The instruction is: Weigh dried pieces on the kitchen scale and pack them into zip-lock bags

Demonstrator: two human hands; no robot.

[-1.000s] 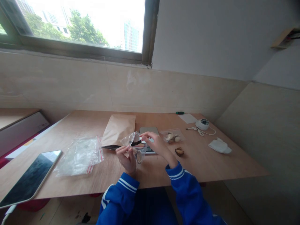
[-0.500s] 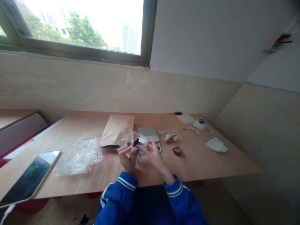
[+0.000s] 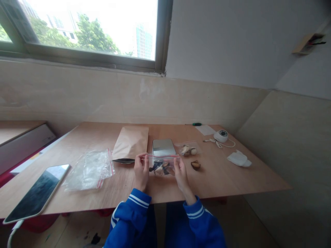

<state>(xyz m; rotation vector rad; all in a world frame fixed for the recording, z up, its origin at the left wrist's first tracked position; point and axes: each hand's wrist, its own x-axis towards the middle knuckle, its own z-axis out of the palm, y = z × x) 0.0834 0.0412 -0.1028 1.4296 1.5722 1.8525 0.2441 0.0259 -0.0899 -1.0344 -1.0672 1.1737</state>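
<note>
A clear zip-lock bag [image 3: 163,166] with a red seal line is stretched between my hands, dark and pale dried pieces inside it. My left hand [image 3: 141,172] pinches its upper left corner, and my right hand [image 3: 181,174] pinches the upper right one. Just behind the bag lies a kitchen scale [image 3: 163,146] with a silver top, partly hidden by it. Right of the scale rests another clear bag [image 3: 188,150] holding pale mushroom-like pieces. Nearer to me a single brown dried piece [image 3: 196,165], like a mushroom, lies on the wood.
A brown paper bag [image 3: 131,143] lies behind my left hand, its dark mouth towards me. Farther left are several clear zip-lock bags [image 3: 90,170] and a phone [image 3: 38,193] on a cable. To the right sit a white round device [image 3: 220,136], crumpled tissue [image 3: 239,158] and a green-handled screwdriver [image 3: 197,124].
My hands have moved apart, the right one to the right. The bag, bunched and tilted before, is now pulled flat with its seal edge straight across.
</note>
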